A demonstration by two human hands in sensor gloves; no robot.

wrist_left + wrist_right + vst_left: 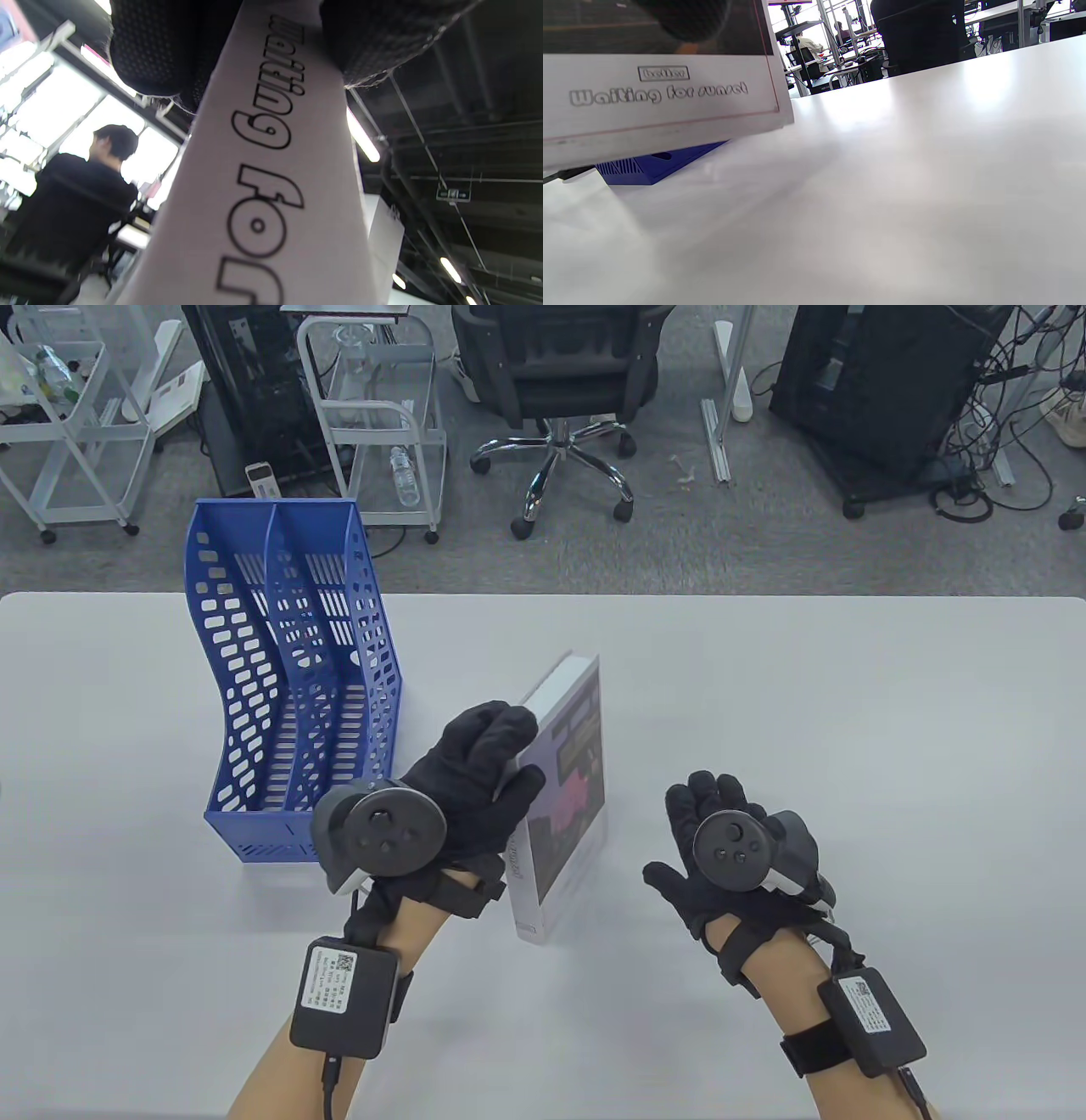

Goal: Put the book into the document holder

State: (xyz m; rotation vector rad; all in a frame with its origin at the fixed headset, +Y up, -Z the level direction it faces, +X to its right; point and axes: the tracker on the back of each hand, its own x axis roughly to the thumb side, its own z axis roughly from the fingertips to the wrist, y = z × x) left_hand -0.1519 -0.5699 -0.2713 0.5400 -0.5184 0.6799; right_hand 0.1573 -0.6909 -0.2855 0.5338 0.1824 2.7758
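Left hand (475, 780) clamps the stiff, glossy, likely slippery hardcover book (564, 789) by its spine, fingers pressed together opposite thumb; right hand (721, 848) hovers, fingers spread.

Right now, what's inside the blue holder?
Nothing shows inside the blue holder: through both open slots you see only its own perforated walls and slatted floor. The left hand grips the book beside it and covers the holder's near right corner.
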